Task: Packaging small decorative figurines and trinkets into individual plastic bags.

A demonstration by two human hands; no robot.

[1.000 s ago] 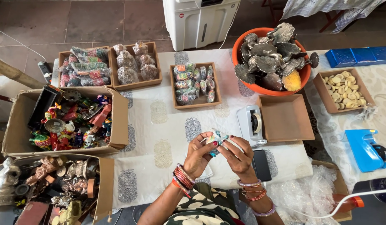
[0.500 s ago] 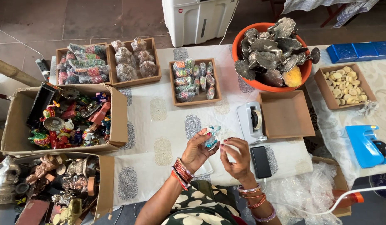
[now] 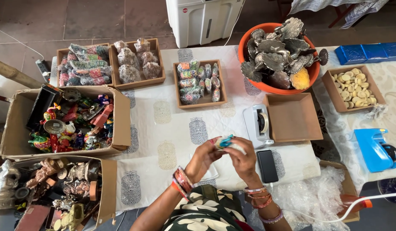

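While both hands meet just below the middle of the frame, the left hand and the right hand close together on a small figurine — blue and pale, half hidden by the fingers and what looks like a clear wrap around it. The left grip is closed on the near side of the piece, the right grip closed over its far side; the exact finger placement is hard to tell. The figurine is held up off the desk, over the printed white cloth, just left of the white tape dispenser and near the black phone.

Judging from this, the step in hand looks like wrapping or sealing the small piece between the fingers. A next move would call for a steady pinch from one hand so the other can come free, and the tape dispenser and the empty brown box in the centre right are both within easy reach of the right hand.

Around them: an orange bowl of metal leaf-shaped pieces in the upper right, a tray of wrapped packets at upper centre, a cardboard box of painted toys at left — and bubble wrap at lower right.
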